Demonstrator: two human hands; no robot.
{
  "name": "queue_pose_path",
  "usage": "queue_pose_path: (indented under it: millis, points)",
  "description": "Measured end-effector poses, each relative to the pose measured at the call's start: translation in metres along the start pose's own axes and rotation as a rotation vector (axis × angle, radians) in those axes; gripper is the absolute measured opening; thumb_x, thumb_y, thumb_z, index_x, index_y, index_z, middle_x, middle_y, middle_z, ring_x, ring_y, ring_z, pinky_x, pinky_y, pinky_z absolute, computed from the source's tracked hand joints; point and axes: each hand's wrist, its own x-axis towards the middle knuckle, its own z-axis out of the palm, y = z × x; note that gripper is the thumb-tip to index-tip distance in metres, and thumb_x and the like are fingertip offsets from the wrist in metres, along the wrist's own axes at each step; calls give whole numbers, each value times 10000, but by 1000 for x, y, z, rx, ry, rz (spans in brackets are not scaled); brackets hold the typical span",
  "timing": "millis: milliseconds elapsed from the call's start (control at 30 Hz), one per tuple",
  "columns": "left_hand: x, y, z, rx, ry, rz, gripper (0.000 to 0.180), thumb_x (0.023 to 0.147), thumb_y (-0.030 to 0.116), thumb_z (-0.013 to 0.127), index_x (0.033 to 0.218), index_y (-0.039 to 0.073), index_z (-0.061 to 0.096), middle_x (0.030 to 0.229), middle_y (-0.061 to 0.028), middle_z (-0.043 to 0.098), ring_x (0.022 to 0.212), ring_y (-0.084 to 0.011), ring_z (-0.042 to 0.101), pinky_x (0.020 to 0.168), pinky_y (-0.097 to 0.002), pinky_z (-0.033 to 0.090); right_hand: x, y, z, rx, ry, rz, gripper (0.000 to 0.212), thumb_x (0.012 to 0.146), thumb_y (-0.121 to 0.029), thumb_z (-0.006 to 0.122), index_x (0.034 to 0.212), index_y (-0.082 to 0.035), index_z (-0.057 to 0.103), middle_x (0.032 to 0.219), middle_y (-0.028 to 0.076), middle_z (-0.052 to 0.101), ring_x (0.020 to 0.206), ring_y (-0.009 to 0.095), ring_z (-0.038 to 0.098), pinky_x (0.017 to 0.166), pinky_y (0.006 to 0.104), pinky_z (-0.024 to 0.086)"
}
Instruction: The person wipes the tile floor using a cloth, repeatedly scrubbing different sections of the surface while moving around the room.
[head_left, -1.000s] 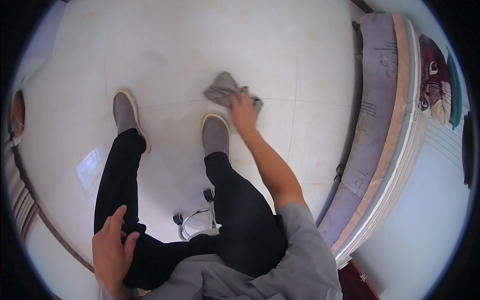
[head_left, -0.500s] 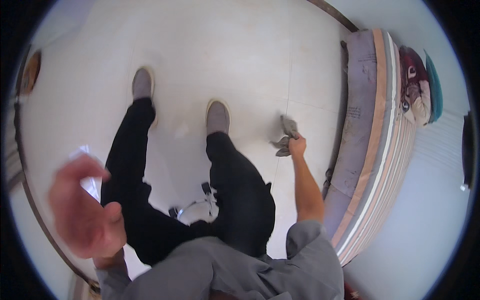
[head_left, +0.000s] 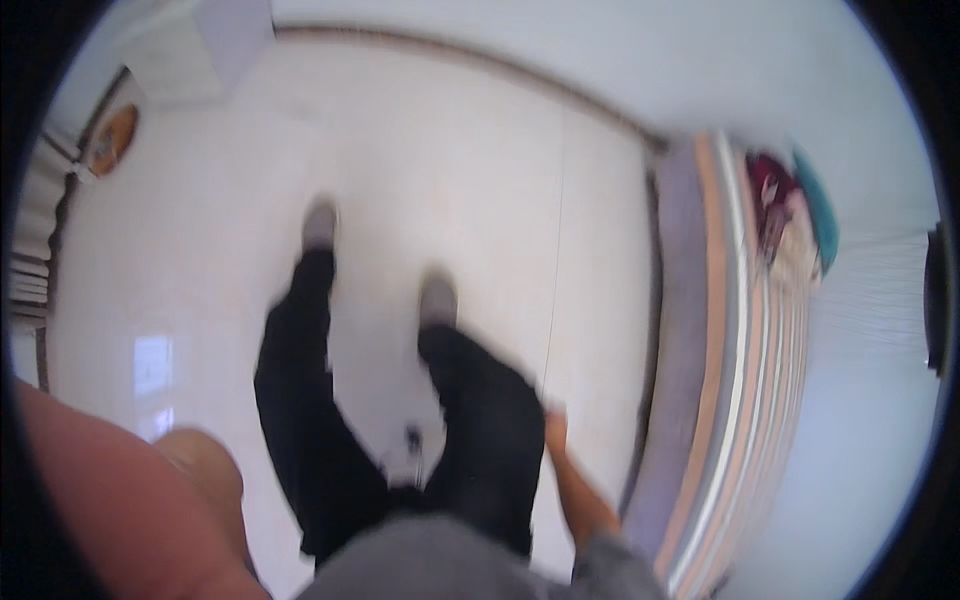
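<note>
My left hand (head_left: 140, 500) looms large and blurred at the lower left, very close to the camera. What shows is a broad pinkish shape and a rounded part beside it; the fingers cannot be made out. My right hand (head_left: 556, 425) hangs low beside my right thigh (head_left: 490, 430), in black trousers. It is small and smeared, its fingers partly hidden by the leg, and no cloth shows around it. Both my feet, in grey shoes (head_left: 438, 300), stand apart on the pale floor tiles (head_left: 500, 180).
On the right runs a bed (head_left: 690, 350) with a striped cover and a purple side. Folded maroon and cream cloths (head_left: 785, 220) and a teal item (head_left: 818, 215) lie on it. A brown object (head_left: 113, 140) rests by the left wall. Metal-and-black stool parts (head_left: 414, 440) show between my legs.
My view has swung, bringing in more far floor and wall. My left hand has come nearer the camera. My right hand has drawn back to my thigh; the grey cloth it held is out of sight.
</note>
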Motion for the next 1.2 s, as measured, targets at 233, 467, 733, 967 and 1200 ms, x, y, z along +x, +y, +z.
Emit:
queue_pose_path:
  millis: [233,467,733,967,1200]
  points:
    - [-5,74,-51,123,92,193,337,956,95,646,1282,7,643,1176,-201,690,996,-295,670,856,-388,529,17,-7,79,308,-54,-257,351,999,-281,491,1010,-24,730,932,251,699,930,361,676,851,488,533]
    - [17,101,-3,84,63,235,336,950,77,639,1278,2,648,1177,-194,693,1015,-293,670,878,-387,528,25,8,46,492,1,-59,337,991,-298,546,1040,-17,724,953,251,676,959,391,647,864,495,519]
    - [57,101,-3,81,-110,201,335,943,55,631,1272,-4,654,1179,-186,698,1037,-290,670,902,-387,528,-69,33,46,765,-1,6,347,991,-318,586,999,4,715,933,249,659,950,422,632,844,499,511]
    - [46,218,60,277,-163,143,336,937,37,623,1268,-10,659,1180,-179,702,1057,-288,671,924,-386,528,-40,83,-72,642,257,229,479,751,-106,558,1186,2,724,953,277,740,940,407,732,885,442,554]
    - [-119,33,57,567,-796,-1169,348,939,6,599,1282,-4,653,1206,-160,707,1074,-249,656,956,-355,503,161,-40,-49,363,322,62,620,844,-129,603,1461,-160,553,1326,257,532,1177,456,586,971,521,522]
